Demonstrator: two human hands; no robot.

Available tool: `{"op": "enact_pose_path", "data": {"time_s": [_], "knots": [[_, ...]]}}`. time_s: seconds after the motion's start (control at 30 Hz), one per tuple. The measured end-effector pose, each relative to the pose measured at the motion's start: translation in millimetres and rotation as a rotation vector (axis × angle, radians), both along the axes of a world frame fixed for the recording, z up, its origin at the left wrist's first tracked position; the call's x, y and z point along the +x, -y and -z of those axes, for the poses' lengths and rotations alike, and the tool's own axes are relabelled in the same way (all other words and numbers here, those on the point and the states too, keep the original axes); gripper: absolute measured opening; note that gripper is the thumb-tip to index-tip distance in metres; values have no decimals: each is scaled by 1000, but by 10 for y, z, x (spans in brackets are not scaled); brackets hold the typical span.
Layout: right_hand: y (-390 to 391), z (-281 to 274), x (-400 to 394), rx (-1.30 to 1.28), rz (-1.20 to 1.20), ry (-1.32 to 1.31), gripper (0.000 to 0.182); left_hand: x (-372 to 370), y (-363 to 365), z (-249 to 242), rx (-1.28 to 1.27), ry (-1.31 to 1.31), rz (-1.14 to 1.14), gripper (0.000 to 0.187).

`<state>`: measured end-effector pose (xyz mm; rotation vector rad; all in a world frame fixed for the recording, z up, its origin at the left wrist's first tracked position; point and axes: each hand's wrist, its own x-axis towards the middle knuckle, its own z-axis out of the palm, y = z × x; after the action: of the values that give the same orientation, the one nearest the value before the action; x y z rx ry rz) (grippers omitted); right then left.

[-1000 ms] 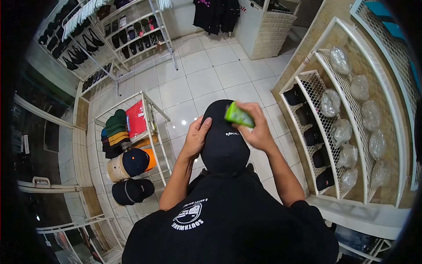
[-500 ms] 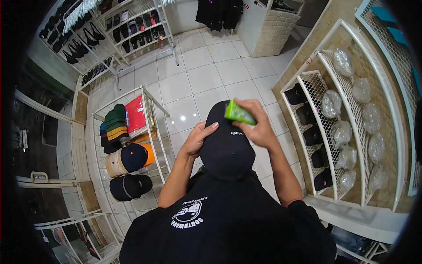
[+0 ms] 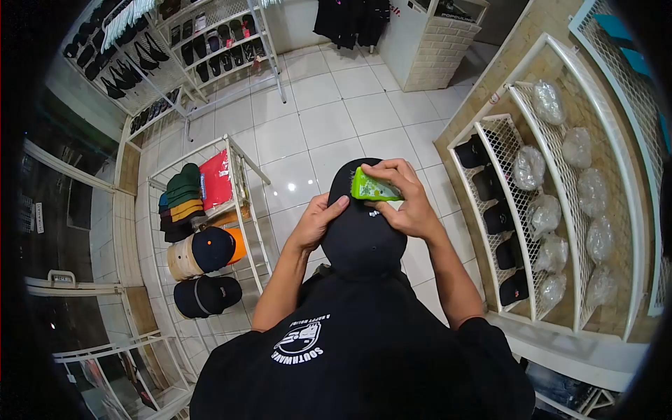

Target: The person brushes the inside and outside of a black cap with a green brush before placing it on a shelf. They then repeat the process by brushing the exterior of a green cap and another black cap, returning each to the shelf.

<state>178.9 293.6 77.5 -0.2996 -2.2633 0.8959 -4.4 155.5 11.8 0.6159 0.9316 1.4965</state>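
A black cap (image 3: 364, 245) with small white lettering on its front is held up before my chest, its brim pointing away from me. My left hand (image 3: 315, 224) grips it at the left side, thumb lying on top by the brim. In my right hand (image 3: 409, 199) is a lime-green brush (image 3: 374, 186), pinched between fingers and thumb over the brim. Short bristles show along its left edge, close to the black fabric. The right fingers partly cover the brush and the lettering.
To the left, a white rack (image 3: 241, 203) carries stacked caps (image 3: 183, 192) and a red packet (image 3: 215, 178). On the right, a white mesh shelf (image 3: 521, 231) holds black caps and plastic-wrapped bundles (image 3: 528, 166). Sandals fill a far rack (image 3: 231, 52). Tiled floor (image 3: 315, 126) lies ahead.
My right hand has turned the brush and shifted it slightly left and down along the cap, covering more of the lettering. The left hand keeps its hold, nearly still.
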Motion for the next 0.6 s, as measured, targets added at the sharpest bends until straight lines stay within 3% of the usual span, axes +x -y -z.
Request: {"op": "enact_pose_path", "data": {"time_s": [0.13,0.27,0.4,0.53,0.6], "knots": [[-169,171,-53,-250,235,-49,66,43,-7,-27,-8,-63,16,30],[4,50,20,-3,-31,87,66,1,-24,28,-23,-1,19,34],[-234,137,8,-162,240,5,65,-18,-41,-23,-12,-41,7,34],[7,-10,56,22,-38,90,62,-66,-46,14,13,-4,-20,33],[-181,147,55,-85,70,23,63,-80,-61,62,0,-40,-9,32]]}}
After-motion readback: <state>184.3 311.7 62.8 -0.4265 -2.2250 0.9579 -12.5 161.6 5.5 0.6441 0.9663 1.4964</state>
